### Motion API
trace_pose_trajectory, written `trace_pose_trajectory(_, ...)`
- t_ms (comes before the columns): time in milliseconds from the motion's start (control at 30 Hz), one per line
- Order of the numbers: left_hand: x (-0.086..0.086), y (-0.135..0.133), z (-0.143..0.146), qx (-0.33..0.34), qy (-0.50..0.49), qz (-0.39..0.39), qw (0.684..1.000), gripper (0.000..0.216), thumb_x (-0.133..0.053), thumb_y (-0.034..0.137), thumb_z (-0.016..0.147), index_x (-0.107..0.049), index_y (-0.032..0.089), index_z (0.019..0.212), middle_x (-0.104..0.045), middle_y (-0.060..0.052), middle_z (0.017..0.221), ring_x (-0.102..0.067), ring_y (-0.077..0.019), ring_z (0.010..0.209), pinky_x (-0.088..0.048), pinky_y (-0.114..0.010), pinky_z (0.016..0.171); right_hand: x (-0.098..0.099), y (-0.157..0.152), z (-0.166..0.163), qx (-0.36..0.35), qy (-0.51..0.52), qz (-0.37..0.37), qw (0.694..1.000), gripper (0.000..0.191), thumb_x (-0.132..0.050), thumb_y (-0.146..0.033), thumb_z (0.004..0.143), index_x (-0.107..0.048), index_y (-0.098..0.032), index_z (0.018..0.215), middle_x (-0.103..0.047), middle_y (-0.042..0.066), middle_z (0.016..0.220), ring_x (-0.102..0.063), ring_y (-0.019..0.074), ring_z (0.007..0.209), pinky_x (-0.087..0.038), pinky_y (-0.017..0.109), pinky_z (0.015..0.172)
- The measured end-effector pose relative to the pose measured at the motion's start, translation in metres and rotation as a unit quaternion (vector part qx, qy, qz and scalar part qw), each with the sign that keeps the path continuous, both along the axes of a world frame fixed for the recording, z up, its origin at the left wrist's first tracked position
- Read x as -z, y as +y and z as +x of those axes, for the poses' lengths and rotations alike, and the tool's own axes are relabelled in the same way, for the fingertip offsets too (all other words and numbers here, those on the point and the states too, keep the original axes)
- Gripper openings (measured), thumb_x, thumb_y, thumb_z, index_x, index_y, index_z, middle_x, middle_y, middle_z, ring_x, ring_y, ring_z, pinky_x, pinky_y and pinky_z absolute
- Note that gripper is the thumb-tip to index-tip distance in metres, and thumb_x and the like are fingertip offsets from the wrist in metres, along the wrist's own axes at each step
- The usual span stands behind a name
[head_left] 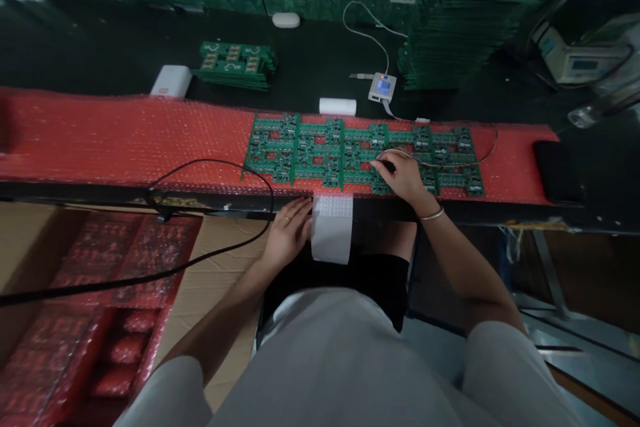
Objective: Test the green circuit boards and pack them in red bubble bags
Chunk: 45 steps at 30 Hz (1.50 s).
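Observation:
Green circuit board panels (320,163) lie side by side on red bubble wrap (125,137). My right hand (404,175) is over the panels right of centre, fingers pinched on the end of a thin wire lead (463,165). The lead's tip is hidden by the fingers. The wires loop right and back towards a small white device (383,88) with a lit screen. My left hand (290,228) rests at the table's front edge, fingers stretched out and holding nothing visible. Beside it hangs a strip of white labels (332,230) over the edge.
Behind stand a short stack of green boards (235,65) and a tall stack (453,33). A white power bank (171,82) and a white roll (338,107) lie nearby. A black cable (210,253) crosses the left front, above a carton (200,293) of red-wrapped packs. A dark phone-like slab (557,172) lies right.

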<state>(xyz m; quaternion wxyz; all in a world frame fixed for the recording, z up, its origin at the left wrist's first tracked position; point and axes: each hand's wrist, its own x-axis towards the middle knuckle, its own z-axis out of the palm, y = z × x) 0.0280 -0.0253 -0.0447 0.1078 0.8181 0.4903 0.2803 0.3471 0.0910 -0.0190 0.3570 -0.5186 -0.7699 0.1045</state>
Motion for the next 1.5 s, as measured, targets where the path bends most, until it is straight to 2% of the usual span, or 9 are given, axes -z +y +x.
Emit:
trace_pose_trajectory(100, -0.002, 0.004, -0.004, 0.014, 0.007, 0.015, 1.0, 0.039, -0.05, 0.029, 0.102, -0.06, 0.028, 0.14, -0.064, -0.009, 0.141, -0.055, -0.0261, 0.137, -0.046, -0.047, 0.112, 0.001, 0.0, 0.0, 0.002, 0.009, 0.007, 1.0, 0.033, -0.057, -0.052, 0.097, -0.066, -0.024, 0.081, -0.074, 0.009, 0.09, -0.066, 0.0272, 0.092, -0.052, 0.042, 0.088)
trace_pose_trajectory(333, 0.005, -0.004, 0.0, 0.03, 0.083, -0.026, 0.996, 0.041, -0.05, 0.029, 0.1, -0.059, 0.029, 0.141, -0.057, -0.01, 0.149, -0.046, -0.0292, 0.145, -0.041, -0.054, 0.115, 0.002, -0.001, 0.0, 0.008, 0.013, 0.003, 1.0, 0.032, -0.058, -0.052, 0.096, -0.066, -0.024, 0.081, -0.074, 0.008, 0.09, -0.067, 0.027, 0.093, -0.052, 0.044, 0.09)
trace_pose_trajectory(633, 0.003, 0.008, 0.001, -0.023, -0.027, 0.001, 0.999, 0.02, -0.058, 0.033, 0.099, -0.074, 0.027, 0.108, -0.076, -0.006, 0.119, -0.064, -0.0263, 0.124, -0.05, -0.049, 0.104, -0.006, -0.005, -0.001, 0.01, 0.046, 0.015, 0.999, 0.032, -0.06, -0.052, 0.095, -0.065, -0.025, 0.077, -0.074, 0.008, 0.087, -0.068, 0.0272, 0.089, -0.053, 0.046, 0.087)
trace_pose_trajectory(800, 0.002, 0.011, 0.002, -0.029, -0.057, 0.007, 0.998, 0.017, -0.059, 0.032, 0.098, -0.075, 0.026, 0.097, -0.077, -0.005, 0.114, -0.066, -0.025, 0.12, -0.051, -0.048, 0.102, -0.013, -0.009, 0.001, 0.092, 0.117, 0.035, 0.988, 0.033, -0.059, -0.054, 0.094, -0.064, -0.026, 0.077, -0.074, 0.008, 0.086, -0.07, 0.026, 0.086, -0.055, 0.046, 0.087)
trace_pose_trajectory(1067, -0.003, 0.01, 0.003, -0.037, -0.084, -0.022, 0.995, 0.018, -0.06, 0.031, 0.097, -0.072, 0.025, 0.085, -0.077, -0.006, 0.113, -0.065, -0.0251, 0.119, -0.049, -0.049, 0.103, -0.01, -0.007, 0.001, 0.085, 0.135, 0.028, 0.987, 0.034, -0.061, -0.054, 0.093, -0.065, -0.025, 0.076, -0.074, 0.007, 0.085, -0.07, 0.0242, 0.084, -0.056, 0.043, 0.084)
trace_pose_trajectory(1167, -0.012, 0.007, 0.002, -0.021, -0.098, -0.032, 0.994, 0.014, -0.061, 0.026, 0.095, -0.071, 0.024, 0.086, -0.075, -0.006, 0.116, -0.064, -0.0254, 0.12, -0.049, -0.049, 0.104, -0.009, -0.006, 0.001, 0.082, 0.149, 0.028, 0.985, 0.034, -0.063, -0.054, 0.092, -0.065, -0.024, 0.076, -0.074, 0.006, 0.084, -0.07, 0.0232, 0.083, -0.055, 0.041, 0.083)
trace_pose_trajectory(1300, -0.039, 0.009, 0.013, -0.011, -0.135, -0.02, 0.991, 0.008, -0.062, 0.021, 0.093, -0.069, 0.024, 0.091, -0.071, -0.006, 0.122, -0.062, -0.0246, 0.119, -0.048, -0.048, 0.104, -0.008, -0.004, 0.0, 0.075, 0.165, 0.031, 0.983, 0.034, -0.064, -0.053, 0.092, -0.065, -0.023, 0.076, -0.074, 0.005, 0.083, -0.069, 0.0214, 0.083, -0.055, 0.039, 0.083)
trace_pose_trajectory(1400, -0.062, 0.025, 0.04, 0.025, -0.138, -0.041, 0.989, 0.008, -0.061, 0.021, 0.094, -0.069, 0.024, 0.091, -0.069, -0.005, 0.122, -0.061, -0.0244, 0.118, -0.047, -0.05, 0.106, -0.008, -0.003, 0.0, 0.076, 0.168, 0.03, 0.982, 0.034, -0.065, -0.053, 0.092, -0.065, -0.023, 0.075, -0.073, 0.004, 0.082, -0.069, 0.0209, 0.082, -0.054, 0.038, 0.082)
trace_pose_trajectory(1500, -0.075, 0.053, 0.076, 0.077, -0.123, -0.085, 0.986, 0.011, -0.06, 0.021, 0.094, -0.069, 0.022, 0.088, -0.068, -0.005, 0.122, -0.059, -0.0243, 0.118, -0.046, -0.049, 0.106, -0.009, -0.003, -0.001, 0.073, 0.176, 0.036, 0.981, 0.033, -0.065, -0.051, 0.092, -0.064, -0.023, 0.075, -0.072, 0.004, 0.08, -0.068, 0.0203, 0.08, -0.054, 0.038, 0.08)
